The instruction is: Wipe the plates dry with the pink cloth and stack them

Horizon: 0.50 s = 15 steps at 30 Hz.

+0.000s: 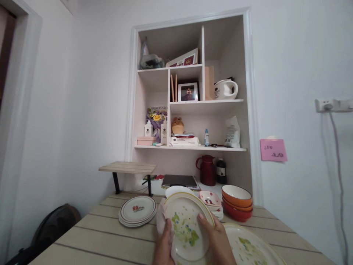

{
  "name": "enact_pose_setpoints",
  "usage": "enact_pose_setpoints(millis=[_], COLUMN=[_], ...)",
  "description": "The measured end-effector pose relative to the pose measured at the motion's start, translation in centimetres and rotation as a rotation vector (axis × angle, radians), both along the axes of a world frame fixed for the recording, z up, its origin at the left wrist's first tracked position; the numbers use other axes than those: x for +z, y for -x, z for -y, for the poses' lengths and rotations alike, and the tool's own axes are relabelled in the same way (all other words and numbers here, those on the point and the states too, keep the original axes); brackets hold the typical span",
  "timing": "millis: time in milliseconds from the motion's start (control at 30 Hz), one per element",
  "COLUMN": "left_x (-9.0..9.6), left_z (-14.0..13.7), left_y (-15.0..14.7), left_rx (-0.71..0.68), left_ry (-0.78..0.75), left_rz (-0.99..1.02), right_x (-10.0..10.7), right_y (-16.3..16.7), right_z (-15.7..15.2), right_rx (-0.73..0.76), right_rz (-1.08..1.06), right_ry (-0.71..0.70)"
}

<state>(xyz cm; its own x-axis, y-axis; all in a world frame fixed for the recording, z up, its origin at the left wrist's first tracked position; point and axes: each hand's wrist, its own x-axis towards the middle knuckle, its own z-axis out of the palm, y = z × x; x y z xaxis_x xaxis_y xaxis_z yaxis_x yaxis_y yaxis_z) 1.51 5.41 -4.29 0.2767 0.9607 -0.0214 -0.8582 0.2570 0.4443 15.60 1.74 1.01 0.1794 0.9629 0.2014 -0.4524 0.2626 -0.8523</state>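
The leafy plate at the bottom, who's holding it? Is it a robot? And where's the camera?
No robot here, just a person's two bare hands. The camera sits on that person's head, looking forward and down, so you see roughly what they see.

The right hand grips the side of a round cream plate with green leaves. The left hand holds a thin, pale pinkish cloth or tissue against its other side.

On the pale slatted table are a stack of round white plates with red pictures, a stack of round orange and red bowls, and a large cream leaf-patterned plate.
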Motion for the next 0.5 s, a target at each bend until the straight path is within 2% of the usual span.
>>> enact_pose_setpoints(millis=[133,267,367,500], left_x=[-0.9,-0.8,-0.1,0.9], left_z=[-0.7,-0.2,0.8,1.3], left_y=[-0.5,-1.4,-1.9,-1.6], left_rx=[-0.132,-0.172,-0.138,0.022], left_ry=[-0.009,-0.051,-0.054,-0.012], left_rz=[0.016,-0.001,-0.023,-0.075], right_x=[-1.0,-1.3,-1.2,-0.4], right_y=[1.0,1.7,1.9,1.7], right_z=[-0.3,-0.1,-0.1,-0.2], right_rx=[-0.045,-0.071,-0.063,0.072], right_rz=[-0.124,-0.203,-0.205,-0.243], right_ry=[0.049,0.074,0.073,0.054])
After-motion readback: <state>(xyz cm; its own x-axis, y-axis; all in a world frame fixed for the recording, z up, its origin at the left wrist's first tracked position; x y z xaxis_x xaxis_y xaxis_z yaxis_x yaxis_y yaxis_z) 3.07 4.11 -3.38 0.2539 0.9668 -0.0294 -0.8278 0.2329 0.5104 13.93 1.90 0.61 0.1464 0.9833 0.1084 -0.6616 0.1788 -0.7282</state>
